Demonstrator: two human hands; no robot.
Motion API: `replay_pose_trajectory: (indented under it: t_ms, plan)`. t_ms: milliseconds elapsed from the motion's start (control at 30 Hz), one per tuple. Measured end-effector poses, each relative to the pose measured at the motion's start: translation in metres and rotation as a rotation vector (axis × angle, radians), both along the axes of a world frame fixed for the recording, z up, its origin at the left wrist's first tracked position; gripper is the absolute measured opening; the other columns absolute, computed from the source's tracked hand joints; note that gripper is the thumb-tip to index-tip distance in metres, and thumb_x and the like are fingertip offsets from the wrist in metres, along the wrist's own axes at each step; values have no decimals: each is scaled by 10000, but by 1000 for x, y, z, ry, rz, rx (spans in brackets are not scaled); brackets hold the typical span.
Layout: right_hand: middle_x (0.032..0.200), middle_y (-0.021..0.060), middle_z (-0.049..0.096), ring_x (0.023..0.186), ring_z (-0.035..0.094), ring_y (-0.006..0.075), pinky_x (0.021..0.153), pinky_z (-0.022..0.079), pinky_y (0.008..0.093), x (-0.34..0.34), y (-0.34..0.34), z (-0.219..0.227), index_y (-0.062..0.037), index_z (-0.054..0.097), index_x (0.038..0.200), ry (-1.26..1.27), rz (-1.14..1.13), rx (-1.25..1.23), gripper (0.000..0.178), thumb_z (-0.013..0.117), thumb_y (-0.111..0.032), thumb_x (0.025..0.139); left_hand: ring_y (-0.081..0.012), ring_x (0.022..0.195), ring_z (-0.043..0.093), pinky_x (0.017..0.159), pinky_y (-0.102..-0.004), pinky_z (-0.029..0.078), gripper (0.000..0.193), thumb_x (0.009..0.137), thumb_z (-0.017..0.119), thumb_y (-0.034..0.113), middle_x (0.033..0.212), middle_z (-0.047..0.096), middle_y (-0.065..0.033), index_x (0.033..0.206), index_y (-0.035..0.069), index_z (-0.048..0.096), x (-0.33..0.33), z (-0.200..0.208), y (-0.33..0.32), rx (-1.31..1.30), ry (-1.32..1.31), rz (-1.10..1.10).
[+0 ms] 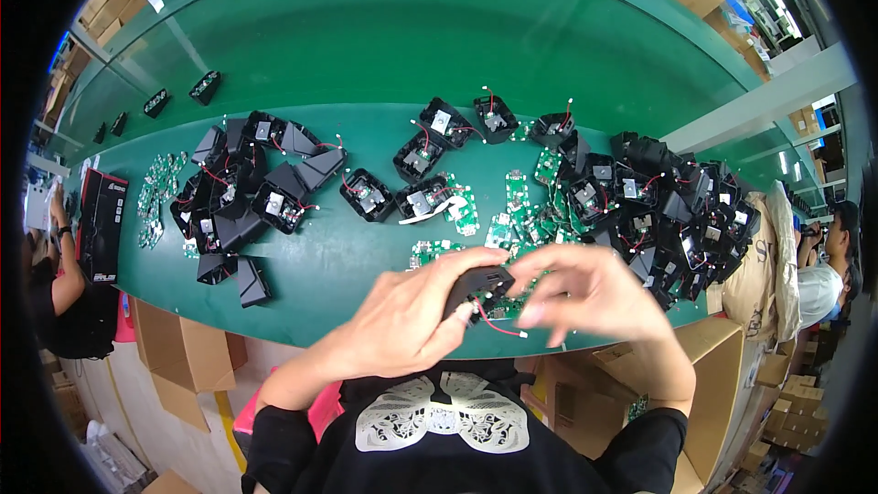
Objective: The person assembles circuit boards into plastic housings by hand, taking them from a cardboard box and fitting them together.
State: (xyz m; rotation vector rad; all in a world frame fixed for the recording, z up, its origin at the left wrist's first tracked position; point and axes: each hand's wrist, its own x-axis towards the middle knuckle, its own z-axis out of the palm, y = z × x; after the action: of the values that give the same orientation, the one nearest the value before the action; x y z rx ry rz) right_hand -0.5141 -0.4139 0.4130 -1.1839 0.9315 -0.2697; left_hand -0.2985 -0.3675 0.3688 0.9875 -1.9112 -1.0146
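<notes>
My left hand point(402, 316) is wrapped round a small black plastic housing point(483, 284) near the front edge of the bench. From the housing's lower side hangs a red wire point(501, 328) with a white connector at its tip. My right hand point(594, 288), slightly blurred, hovers just right of the housing with its fingers bent and apart, and nothing shows between them. Beneath and behind both hands lie loose green circuit boards point(501, 230). What is inside the housing is mostly hidden by my left fingers.
Heaps of black housings with wires lie at left point(240, 220) and right point(640, 185). Several more housings point(421, 154) stand mid-bench. Green boards point(160, 192) are scattered far left, near a black box point(102, 224). Open cartons point(183, 348) stand below the bench. Other people sit at both sides.
</notes>
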Motion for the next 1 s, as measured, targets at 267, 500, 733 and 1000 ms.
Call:
replay_pose_trajectory:
  t_ms: [267, 500, 733, 1000]
  plan:
    - [652, -9, 620, 507, 516, 18, 352, 360, 178, 3, -11, 13, -53, 673, 874, 189, 306, 29, 203, 707, -218, 761, -201, 677, 539, 504, -283, 483, 680, 533, 672, 155, 888, 541, -52, 1192, 135, 506, 2, 26, -12, -451, -510, -41]
    - [572, 60, 591, 473, 525, 87, 404, 396, 252, 5, 0, -8, 12, 619, 720, 206, 193, -428, 146, 706, -99, 681, -168, 709, 501, 496, -245, 477, 812, 387, 726, 257, 921, 510, -18, 1175, 187, 539, -4, 22, -6, -585, -599, 27]
    - [624, 137, 580, 536, 580, 236, 466, 439, 302, 14, 6, -6, 51, 593, 728, 241, 150, -716, 157, 678, -64, 664, -168, 690, 500, 491, -240, 471, 808, 370, 723, 251, 905, 515, -22, 1158, 196, 554, -7, 21, -5, -620, -636, 82]
    - [715, 8, 624, 586, 560, 56, 433, 408, 194, 9, -2, 13, -8, 625, 897, 165, 107, 16, 164, 645, -148, 815, -210, 688, 531, 475, -294, 487, 576, 722, 601, 123, 834, 502, -78, 1260, 112, 394, 0, 22, -10, -320, -482, 101]
